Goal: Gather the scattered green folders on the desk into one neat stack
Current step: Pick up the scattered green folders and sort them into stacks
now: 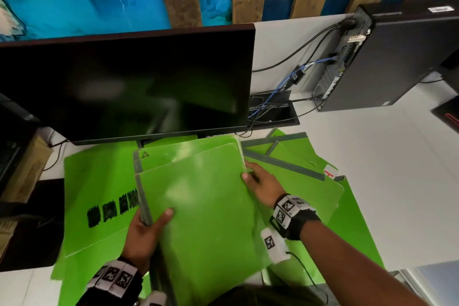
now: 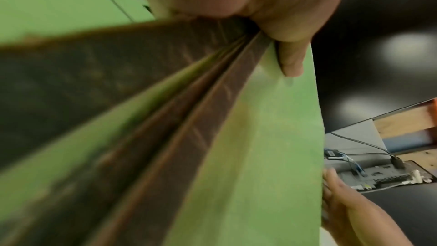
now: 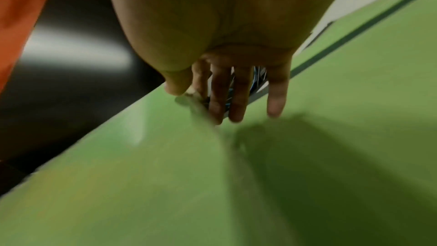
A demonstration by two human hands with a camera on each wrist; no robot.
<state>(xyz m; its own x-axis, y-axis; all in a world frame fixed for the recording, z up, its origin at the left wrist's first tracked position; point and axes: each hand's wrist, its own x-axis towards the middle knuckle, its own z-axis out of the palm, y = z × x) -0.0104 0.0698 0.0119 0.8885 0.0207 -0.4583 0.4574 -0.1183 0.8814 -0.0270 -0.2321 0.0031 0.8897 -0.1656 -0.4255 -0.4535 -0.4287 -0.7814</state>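
over desk [image 1: 372,169], left hand [image 1: 144,233], right hand [image 1: 263,184] grip folders [image 1: 203,206]

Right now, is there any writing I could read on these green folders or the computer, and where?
"A": top corner of one of the held green folders.
Black marks on the left folder: blotted out, unreadable.
White sticker on the computer tower: too small to read.
Red-and-white tag on a right folder: unreadable.
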